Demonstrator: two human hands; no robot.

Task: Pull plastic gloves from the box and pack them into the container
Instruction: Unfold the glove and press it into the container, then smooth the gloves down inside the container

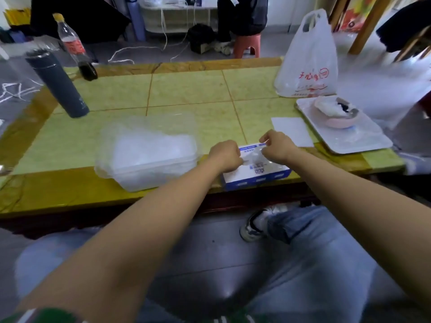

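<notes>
1. The person is sitting close to the table (186,94), knees in jeans just short of its near edge, so both forearms are reaching the work without stretching.
2. The box (256,177), blue and white, is lying flat right at that near edge with its opening facing up, keeping the gloves within easy reach.
3. The left hand (225,156) is curling closed over the box top. It looks to be gripping the thin clear glove (253,158) at the opening, and probably steadying the box too.
4. The right hand (276,146) is pinching the far end of that film between thumb and finger, slightly raised. I'd say it is drawing one glove free, though the film is too faint to trace.
5. The container (144,180), clear plastic with its lid thrown back, is sitting just beside the box on the left, making each carry short. Cloudy film inside suggests some gloves are already packed.
6. To the right, a white card (292,131) and a tray (363,145) carrying a pink bowl (338,120) are lying out of the way.
7. Farther back, a dark flask (58,82), a bottle (74,47) and a white bag (307,59) are standing well apart from the work.
</notes>
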